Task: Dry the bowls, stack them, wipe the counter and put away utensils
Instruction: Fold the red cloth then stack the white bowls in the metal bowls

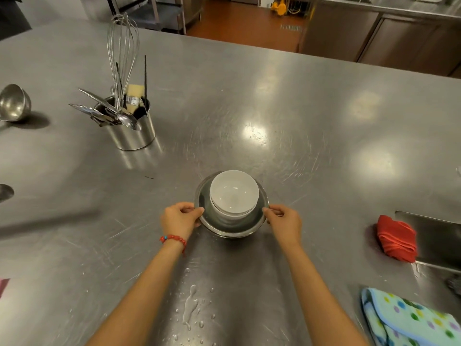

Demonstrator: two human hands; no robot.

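Observation:
A steel bowl (232, 227) stands on the steel counter (311, 126) in front of me, with white bowls (234, 192) stacked inside it. My left hand (180, 217) pinches the steel bowl's left rim and my right hand (284, 221) pinches its right rim. A steel utensil holder (131, 133) at the far left holds a whisk (122, 53), a brush, spoons and tongs. A ladle (13, 102) lies at the left edge. Water drops (190, 308) sit on the counter between my forearms.
A folded red cloth (396, 238) lies at the right beside a recessed sink (439, 236). A dotted light-blue towel (409, 320) lies at the lower right. Another spoon bowl (5, 192) shows at the left edge. Cabinets stand beyond the counter's far edge.

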